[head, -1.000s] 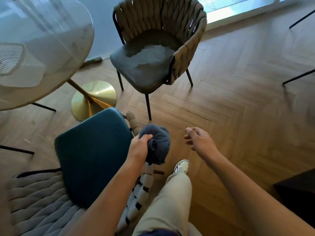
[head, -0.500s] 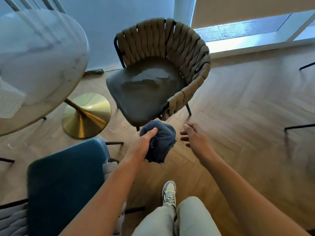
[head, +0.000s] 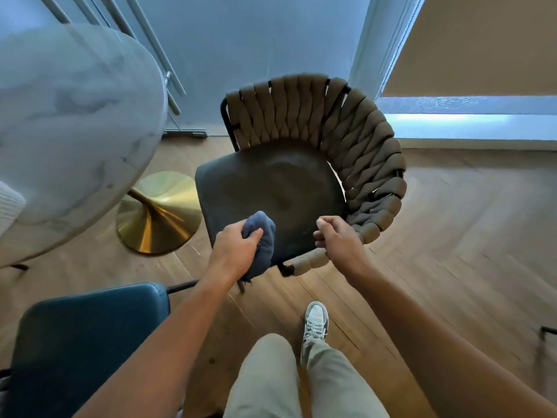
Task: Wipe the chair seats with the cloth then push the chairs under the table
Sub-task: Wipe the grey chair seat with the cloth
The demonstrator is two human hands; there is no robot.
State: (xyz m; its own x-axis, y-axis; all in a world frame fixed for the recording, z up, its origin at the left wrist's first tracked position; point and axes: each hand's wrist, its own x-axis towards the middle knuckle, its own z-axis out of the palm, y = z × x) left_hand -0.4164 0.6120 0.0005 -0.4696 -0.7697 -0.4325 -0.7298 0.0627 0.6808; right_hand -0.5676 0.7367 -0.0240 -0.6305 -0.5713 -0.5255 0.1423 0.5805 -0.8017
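Observation:
A chair with a dark grey seat [head: 271, 188] and a woven tan backrest [head: 346, 128] stands in front of me, clear of the table. My left hand [head: 235, 251] grips a bunched blue-grey cloth [head: 260, 236] at the seat's near edge. My right hand [head: 337, 239] hovers over the seat's near right corner, just above the woven armrest end [head: 310, 260], fingers loosely curled and holding nothing. A second chair with a teal seat [head: 81, 342] sits at the lower left beside my left arm.
The round marble table top [head: 69, 131] fills the left side, on a gold pedestal base [head: 156, 212]. A wall and a window with a blind lie behind the tan chair. Herringbone wood floor spreads to the right. My legs and a shoe [head: 315, 324] are below.
I have stepped away from the teal chair toward the tan chair. Both hands moved forward and now reach the near edge of its seat, the cloth still in my left hand.

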